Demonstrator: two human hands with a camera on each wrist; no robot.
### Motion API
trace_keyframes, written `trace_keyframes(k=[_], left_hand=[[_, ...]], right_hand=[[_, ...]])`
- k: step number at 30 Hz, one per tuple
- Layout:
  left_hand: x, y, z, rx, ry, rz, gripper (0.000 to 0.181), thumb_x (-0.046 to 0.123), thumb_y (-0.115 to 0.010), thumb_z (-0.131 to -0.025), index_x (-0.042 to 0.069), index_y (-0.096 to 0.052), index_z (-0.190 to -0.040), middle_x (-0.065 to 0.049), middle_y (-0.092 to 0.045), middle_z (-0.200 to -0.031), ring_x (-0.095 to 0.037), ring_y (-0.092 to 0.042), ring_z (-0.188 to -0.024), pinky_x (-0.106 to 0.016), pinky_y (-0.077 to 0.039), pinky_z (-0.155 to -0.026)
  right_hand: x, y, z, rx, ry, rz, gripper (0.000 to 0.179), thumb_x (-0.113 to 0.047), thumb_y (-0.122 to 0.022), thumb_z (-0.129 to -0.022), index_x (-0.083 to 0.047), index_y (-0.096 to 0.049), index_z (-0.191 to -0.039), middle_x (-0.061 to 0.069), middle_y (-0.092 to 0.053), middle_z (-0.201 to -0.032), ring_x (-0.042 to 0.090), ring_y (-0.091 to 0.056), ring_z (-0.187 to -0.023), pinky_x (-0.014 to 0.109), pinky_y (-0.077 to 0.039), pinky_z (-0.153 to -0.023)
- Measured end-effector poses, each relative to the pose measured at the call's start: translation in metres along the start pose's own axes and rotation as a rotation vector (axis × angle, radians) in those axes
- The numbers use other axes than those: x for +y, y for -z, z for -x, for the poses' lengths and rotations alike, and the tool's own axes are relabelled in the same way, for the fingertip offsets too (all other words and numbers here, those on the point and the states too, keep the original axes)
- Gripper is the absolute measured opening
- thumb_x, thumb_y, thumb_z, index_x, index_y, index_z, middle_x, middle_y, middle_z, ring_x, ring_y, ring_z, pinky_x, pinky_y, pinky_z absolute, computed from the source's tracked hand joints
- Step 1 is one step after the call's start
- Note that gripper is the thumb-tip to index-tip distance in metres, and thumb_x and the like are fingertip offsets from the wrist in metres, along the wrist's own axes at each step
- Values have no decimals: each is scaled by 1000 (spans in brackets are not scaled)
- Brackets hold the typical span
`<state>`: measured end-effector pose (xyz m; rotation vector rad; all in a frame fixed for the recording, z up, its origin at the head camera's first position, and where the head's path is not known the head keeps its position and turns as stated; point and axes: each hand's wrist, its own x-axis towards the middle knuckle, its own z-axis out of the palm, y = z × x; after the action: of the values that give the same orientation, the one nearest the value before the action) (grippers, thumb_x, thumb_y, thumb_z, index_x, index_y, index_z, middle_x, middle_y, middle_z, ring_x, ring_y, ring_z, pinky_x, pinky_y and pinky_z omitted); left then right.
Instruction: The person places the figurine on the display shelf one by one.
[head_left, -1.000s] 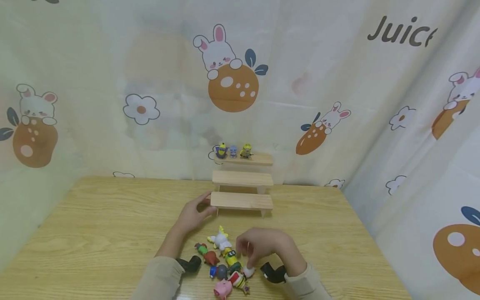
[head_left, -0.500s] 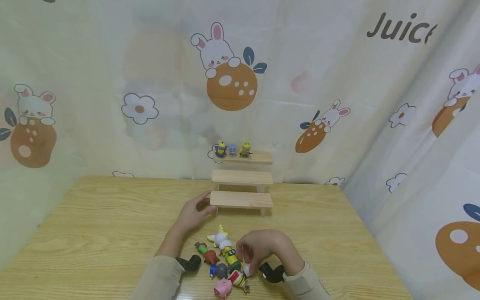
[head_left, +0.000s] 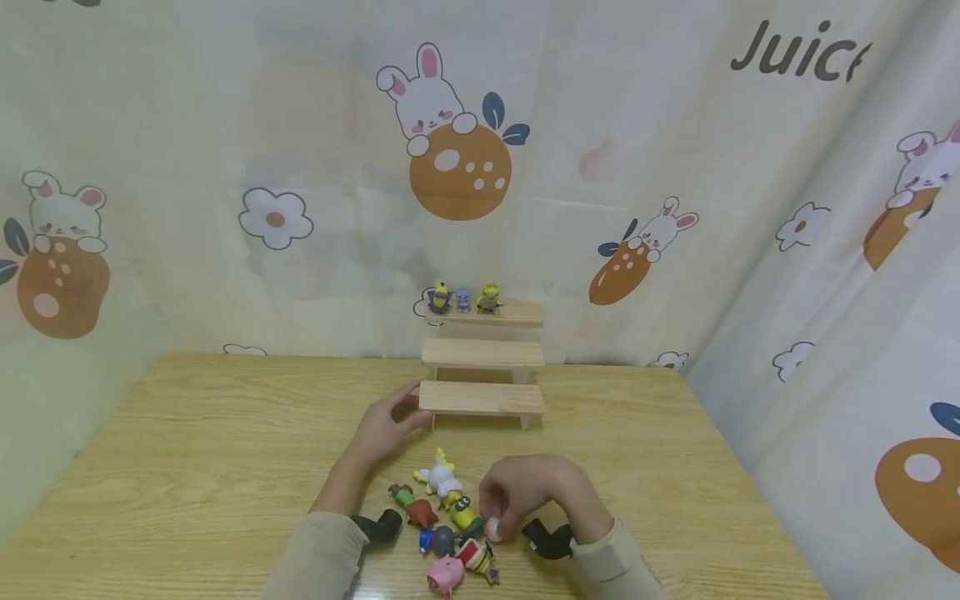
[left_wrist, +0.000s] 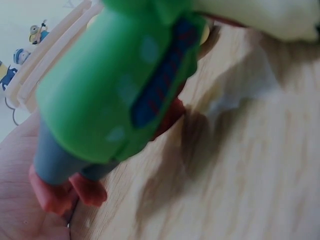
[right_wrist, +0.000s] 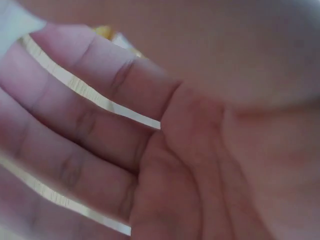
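In the head view my left hand holds the left end of the lowest step of a three-tier wooden stand, thumb in front and fingers behind. My right hand pinches a small white toy figure at the right side of a pile of toys; its pale surface shows at the fingertips in the right wrist view. Beside it lie a yellow-and-green figure and a red, white and yellow figure. A figure in a green shirt looms close in the left wrist view.
On the top step stand a purple-and-yellow figure, a small blue figure and a yellow-helmeted figure. A white-and-yellow figure, a grey-and-blue figure and a pink pig lie on the wooden table. A printed curtain hangs behind.
My right hand has closed its fingertips on the white figure and shifted it slightly away from me. The left hand stays at the stand, and the head view has tilted a little.
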<state>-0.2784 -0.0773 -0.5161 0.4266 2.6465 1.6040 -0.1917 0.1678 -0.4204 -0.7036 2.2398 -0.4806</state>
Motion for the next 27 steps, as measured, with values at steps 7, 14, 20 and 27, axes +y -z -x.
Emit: trace_keyframes(k=[7,14,20,27], left_hand=[[1,0,0,2,2,3,67,45,-69,-83,28,-44,-142,-5,-65,-120,-27,-54,-120,-51,-36,-108],[0,0,0,0,4,1,67,44,-69,-83,28,-44,-143,-5,-65,-120,-28,-53,-122,-52,-34,-109],[0,1,0,5,-1,4,66,43,-70,-83,27,-44,-142,-5,-66,-119,-28,-53,-122,-52,-34,-109],[-1,0,-1,2,-3,0,67,45,-70,-82,27,-44,-142,-5,-66,-120,-28,-54,-122,-51,-35,-109]], right_hand=[[17,7,3,139,-12,7,15,-14,-77,-75,-19,-67,-84,-11,-62,-79,4,-56,-74,22,-47,-68],[35,13,2,315,-14,-32,9,-17,-72,-82,-16,-65,-88,-8,-63,-84,10,-59,-83,29,-50,-74],[46,16,-2,362,9,-108,11,-17,-70,-86,-13,-65,-95,-4,-64,-90,14,-61,-85,31,-51,-73],[53,18,-8,460,72,-74,21,-13,-68,-87,-9,-67,-108,0,-67,-104,17,-62,-95,31,-53,-80]])
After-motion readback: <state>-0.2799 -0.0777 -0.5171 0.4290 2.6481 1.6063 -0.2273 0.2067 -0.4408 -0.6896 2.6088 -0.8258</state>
